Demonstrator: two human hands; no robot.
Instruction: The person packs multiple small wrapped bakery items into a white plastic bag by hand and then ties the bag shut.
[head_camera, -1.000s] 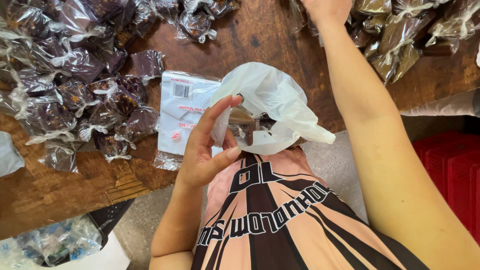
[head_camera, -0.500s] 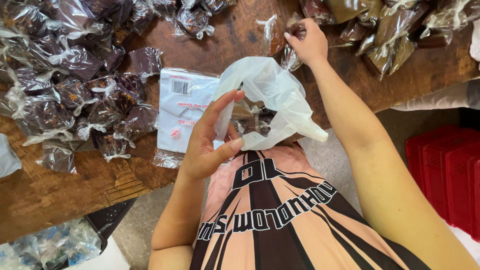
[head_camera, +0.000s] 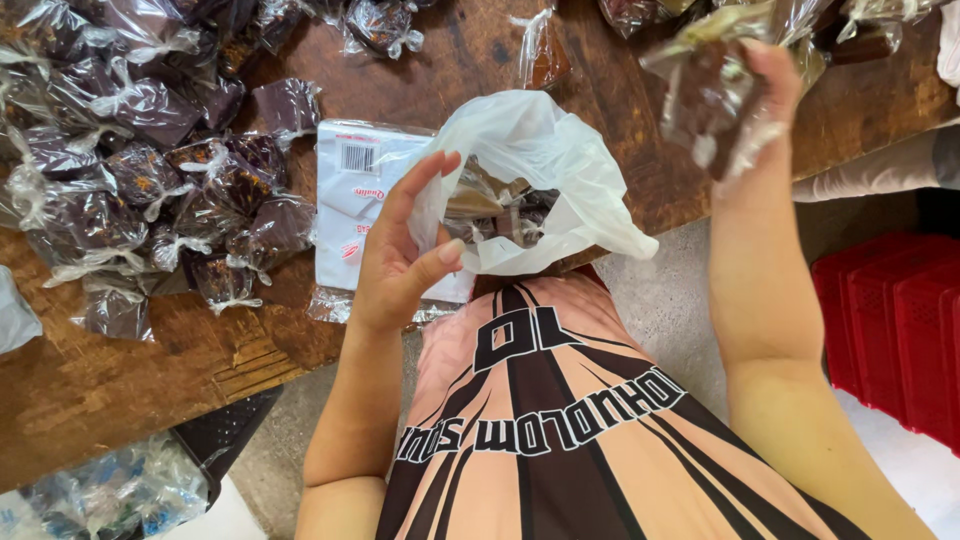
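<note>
The white plastic bag (head_camera: 545, 165) hangs open at the table's (head_camera: 120, 380) near edge, in front of the person's chest, with dark wrapped packets inside. Far left, a heap of tied packets (head_camera: 150, 180) covers the wood; just beside the bag lies a flat white pack (head_camera: 355, 200). The left hand (head_camera: 400, 250) pinches the bag's rim between thumb and fingers. The right hand (head_camera: 765, 90), raised right of the bag, grips one brown packet (head_camera: 710, 95), fingers closed on it.

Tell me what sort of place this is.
Probably a small food-packing workbench: a worn wooden table heaped with tied clear packets of dark sweets, and a white bag the left hand holds open while the right hand brings another packet.
</note>
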